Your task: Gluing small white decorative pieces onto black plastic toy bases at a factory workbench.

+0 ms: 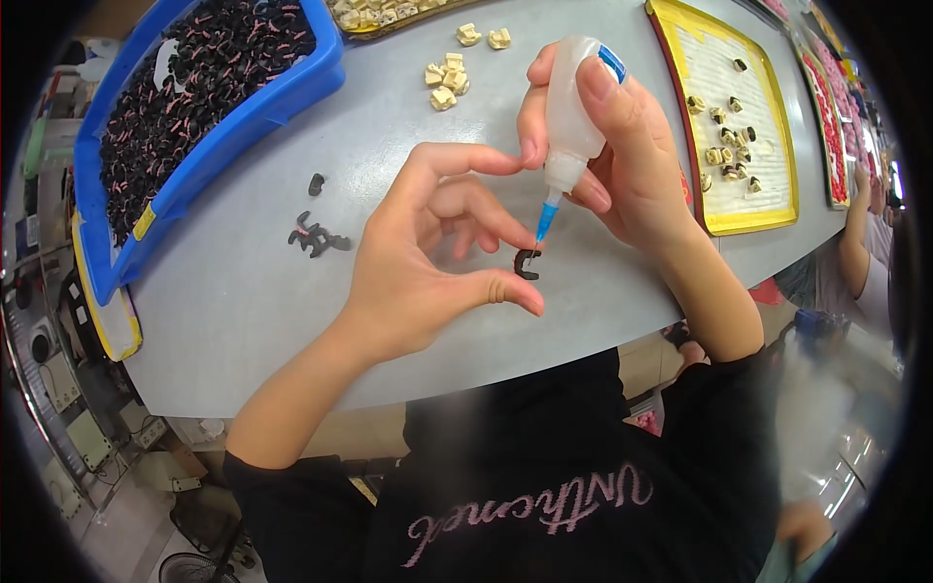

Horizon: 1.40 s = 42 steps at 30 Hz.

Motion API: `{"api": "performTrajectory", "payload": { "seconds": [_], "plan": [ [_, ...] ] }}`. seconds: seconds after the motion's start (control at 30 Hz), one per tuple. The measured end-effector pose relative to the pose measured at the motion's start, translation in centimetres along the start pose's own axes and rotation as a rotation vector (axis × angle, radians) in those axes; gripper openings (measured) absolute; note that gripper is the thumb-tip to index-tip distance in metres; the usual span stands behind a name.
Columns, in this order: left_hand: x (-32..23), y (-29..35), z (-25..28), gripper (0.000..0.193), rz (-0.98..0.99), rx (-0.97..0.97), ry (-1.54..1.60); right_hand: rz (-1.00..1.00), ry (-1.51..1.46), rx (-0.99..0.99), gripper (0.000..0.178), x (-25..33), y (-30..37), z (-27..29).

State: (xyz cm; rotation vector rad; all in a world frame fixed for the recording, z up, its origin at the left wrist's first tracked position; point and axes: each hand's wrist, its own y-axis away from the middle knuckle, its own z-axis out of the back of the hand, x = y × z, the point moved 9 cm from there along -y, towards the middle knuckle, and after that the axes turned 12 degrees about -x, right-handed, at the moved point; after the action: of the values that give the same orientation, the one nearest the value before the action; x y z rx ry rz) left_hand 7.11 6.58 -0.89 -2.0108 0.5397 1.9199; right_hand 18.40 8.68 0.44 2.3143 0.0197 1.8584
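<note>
My left hand (pixel 408 257) has its thumb and a bent finger closed on a small black C-shaped piece (pixel 526 264). Its index finger reaches out to the fingers of my right hand (pixel 632 146). That hand grips a translucent squeeze bottle (pixel 573 107), tipped nozzle down. The bottle's blue needle tip (pixel 546 222) points at the black piece, its thin needle end at the piece's upper part. Whether liquid comes out is too small to see. Several loose black pieces (pixel 313 236) lie on the grey table (pixel 224 321) left of my left hand.
A blue bin (pixel 326 73) full of black pieces stands at the left. Cream-coloured blocks (pixel 449 78) lie at the back, near another tray (pixel 384 12). On the right, a yellow-rimmed tray (pixel 743 225) carries small cream-and-black assemblies. Another person's arm (pixel 857 228) shows at the far right.
</note>
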Motion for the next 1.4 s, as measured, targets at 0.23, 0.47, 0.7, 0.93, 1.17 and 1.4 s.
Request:
{"api": "performTrajectory", "payload": {
  "seconds": [0.23,0.47,0.7,0.93,1.17,1.4],
  "plan": [
    [0.2,0.0,0.1,0.074,0.034,-0.020,0.057,-0.042,-0.120,0.068,0.028,0.0,0.2,-0.4],
    [0.3,0.1,0.1,0.075,0.059,-0.027,0.075,0.029,0.010,0.075,0.040,0.2,0.3,-0.9],
    [0.5,0.1,0.1,0.076,0.074,-0.032,0.065,0.029,0.006,0.089,0.040,0.2,0.4,-0.9],
    [0.4,0.1,0.2,0.075,0.065,-0.041,0.079,0.020,-0.019,0.105,0.037,0.3,0.4,-1.0],
    [0.5,0.2,0.1,0.076,0.076,-0.036,0.072,0.029,-0.035,0.105,0.036,0.4,0.5,-1.1],
    [0.4,0.2,0.1,0.076,0.069,-0.037,0.082,0.030,-0.066,0.107,0.035,0.5,0.6,-1.0]
  ]
}}
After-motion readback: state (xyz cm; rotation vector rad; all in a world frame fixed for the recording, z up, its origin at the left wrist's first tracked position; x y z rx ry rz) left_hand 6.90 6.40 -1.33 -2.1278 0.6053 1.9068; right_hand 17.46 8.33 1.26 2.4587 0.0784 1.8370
